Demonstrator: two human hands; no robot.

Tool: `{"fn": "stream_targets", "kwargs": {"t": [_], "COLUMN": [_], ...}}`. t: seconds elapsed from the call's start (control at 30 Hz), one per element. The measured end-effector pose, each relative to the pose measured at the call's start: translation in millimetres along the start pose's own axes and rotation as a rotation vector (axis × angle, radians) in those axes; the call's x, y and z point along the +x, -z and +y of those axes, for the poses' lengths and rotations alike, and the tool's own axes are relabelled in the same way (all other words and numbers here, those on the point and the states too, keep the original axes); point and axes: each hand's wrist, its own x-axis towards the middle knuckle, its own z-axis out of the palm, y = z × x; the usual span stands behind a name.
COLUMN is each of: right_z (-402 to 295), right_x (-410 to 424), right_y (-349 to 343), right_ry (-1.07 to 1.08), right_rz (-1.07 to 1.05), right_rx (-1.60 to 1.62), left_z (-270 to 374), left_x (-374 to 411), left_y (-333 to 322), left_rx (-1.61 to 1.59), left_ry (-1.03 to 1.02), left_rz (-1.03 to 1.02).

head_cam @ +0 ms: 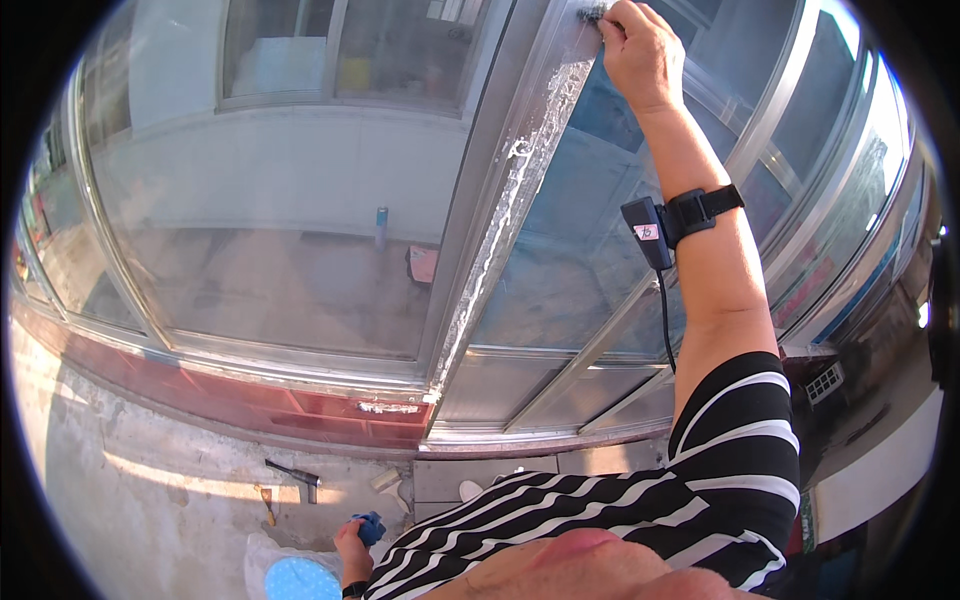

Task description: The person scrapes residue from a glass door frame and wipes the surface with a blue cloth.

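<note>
My right hand [643, 49] is raised at the top of the view, its fingers closed on a small dark scrubbing pad [592, 13] that touches the metal corner post [555, 45] of the glazed enclosure. White, patchy residue [517, 154] runs down the post below the pad. Low in the view, my left hand [352, 547] holds a crumpled blue cloth [369, 528] beside my striped shirt. A strap with a black device is around my right forearm.
On the concrete ground lie a dark handheld tool [296, 474], a small wooden-handled tool [266, 504] and a wide brush [390, 484]. A light-blue dotted round item [301, 579] rests by a plastic bag [259, 551]. Glass panes [277, 187] flank the post above a red base [300, 416].
</note>
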Motion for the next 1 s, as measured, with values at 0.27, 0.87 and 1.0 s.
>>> {"fn": "stream_targets", "kwargs": {"t": [0.27,0.87,1.0], "right_z": [-16.8,37.5,-9.6], "right_x": [4.3,93.9,16.7], "right_y": [10.7,14.6,9.8], "right_ry": [-0.004,0.037,0.114], "right_rz": [0.028,0.108,-0.022], "right_rx": [0.235,0.027,0.12], "left_z": [-3.1,-48.5,-13.4], "left_x": [2.6,45.1,12.3], "left_y": [-2.0,-8.2,-16.7], "left_rx": [-0.02,-0.188,-0.105], "left_ry": [0.021,0.16,0.048], "left_rz": [0.002,-0.041,0.004]}}
